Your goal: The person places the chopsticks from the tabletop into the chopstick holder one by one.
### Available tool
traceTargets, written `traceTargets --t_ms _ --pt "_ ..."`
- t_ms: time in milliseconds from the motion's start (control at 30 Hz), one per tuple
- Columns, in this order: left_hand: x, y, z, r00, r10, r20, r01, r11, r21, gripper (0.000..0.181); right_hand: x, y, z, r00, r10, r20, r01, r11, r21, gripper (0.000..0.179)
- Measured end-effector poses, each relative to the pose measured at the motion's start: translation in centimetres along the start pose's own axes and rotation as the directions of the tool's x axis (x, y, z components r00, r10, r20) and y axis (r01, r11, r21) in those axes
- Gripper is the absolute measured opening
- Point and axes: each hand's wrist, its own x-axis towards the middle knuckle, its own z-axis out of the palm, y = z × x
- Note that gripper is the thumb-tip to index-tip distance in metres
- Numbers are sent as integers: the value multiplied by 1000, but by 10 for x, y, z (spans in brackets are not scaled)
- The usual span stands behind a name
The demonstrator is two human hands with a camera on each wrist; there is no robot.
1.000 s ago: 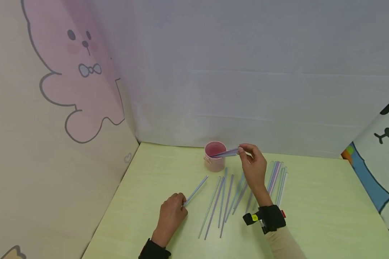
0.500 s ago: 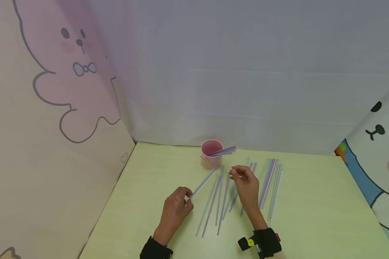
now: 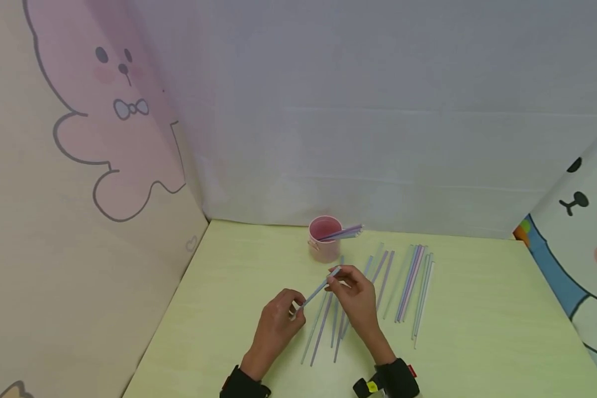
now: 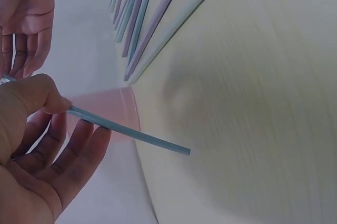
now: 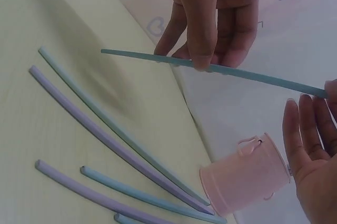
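My left hand (image 3: pixel 278 320) pinches a thin light-blue stick (image 3: pixel 314 294) between thumb and fingers, holding it tilted above the table. At its upper end, the thumb and fingertips of my right hand (image 3: pixel 355 296) pinch the same stick. The right wrist view has the stick (image 5: pixel 263 78) spanning both hands; in the left wrist view its lower end (image 4: pixel 168 145) sticks out free past my left fingers. Behind the hands stands a pink bucket (image 3: pixel 323 252) with small side handles. Several purple and pale sticks (image 3: pixel 345 232) lean out over its right rim.
Several loose pastel sticks, including a purple one (image 3: pixel 320 333), lie on the light-green table (image 3: pixel 219 309), partly beneath my right hand. Farther right lies another group of sticks (image 3: pixel 412 282). A pale curtain (image 3: pixel 358 138) closes off the back, and a printed one stands at the left.
My right hand has let go of the sticks in the bucket, come back toward me, and taken the blue stick's upper end. My left hand has lifted that stick slightly rightward.
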Motion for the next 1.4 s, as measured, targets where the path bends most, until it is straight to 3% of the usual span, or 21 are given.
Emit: traceTargets --t_ms 167,400,733,1033,1400 --pt "0 -1 3 1000 5 4 -5 1000 -27 23 1 -1 1 1000 -18 2 18 1000 16 19" --pt "-3 -4 5 1000 -14 11 14 1000 4 23 5 -4 -6 995 -89 -36 90 995 40 20" --pt "-12 -18 1 998 -57 2 57 997 51 22 21 -15 -31 979 -130 -160 142 987 69 21" --pt "-15 -23 3 994 -112 -2 112 992 54 22 44 -43 -52 940 -255 -225 273 961 49 24" --pt "-13 -20 4 994 -112 -6 112 991 76 20 80 -76 -69 876 -385 -292 407 914 15 23"
